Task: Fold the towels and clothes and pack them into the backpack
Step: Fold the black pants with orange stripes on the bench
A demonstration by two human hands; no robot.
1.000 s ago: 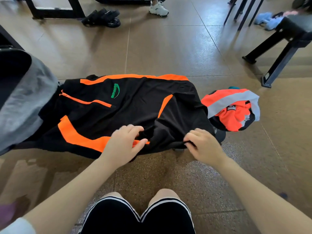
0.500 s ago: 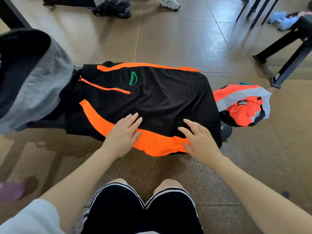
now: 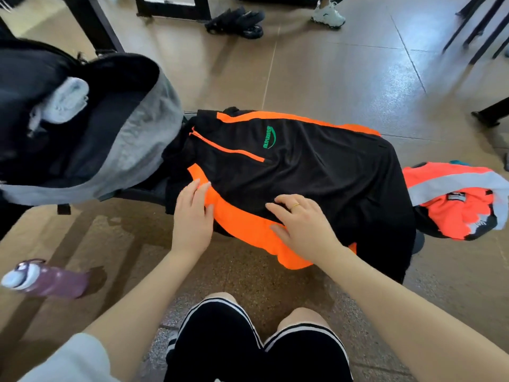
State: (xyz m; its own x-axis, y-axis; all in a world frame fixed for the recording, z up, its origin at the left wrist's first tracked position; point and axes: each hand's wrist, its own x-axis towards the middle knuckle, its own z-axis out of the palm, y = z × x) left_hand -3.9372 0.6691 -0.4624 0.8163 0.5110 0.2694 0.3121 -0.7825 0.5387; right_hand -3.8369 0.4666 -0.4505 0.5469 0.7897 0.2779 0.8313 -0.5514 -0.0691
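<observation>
A black garment with orange stripes and a green logo (image 3: 303, 166) lies folded flat on the floor in front of my knees. My left hand (image 3: 192, 216) rests flat on its near left part, fingers straight on the orange stripe. My right hand (image 3: 300, 219) lies flat on the near middle of it, fingers spread. To the left stands the grey and black backpack (image 3: 132, 139), open at the top, with a light blue towel (image 3: 63, 100) inside. A crumpled orange and grey garment (image 3: 457, 199) lies on the floor to the right.
A purple bottle with a white cap (image 3: 46, 279) lies on the floor at the near left. Black sandals (image 3: 237, 20) and someone's white shoe (image 3: 327, 15) are at the back. Dark furniture legs (image 3: 99, 28) stand behind the backpack and at the far right.
The near edge of the black garment was folded over and laid flat. Both hands then slid left across it, fingers straight. The view shifted left, showing the backpack's opening and the bottle.
</observation>
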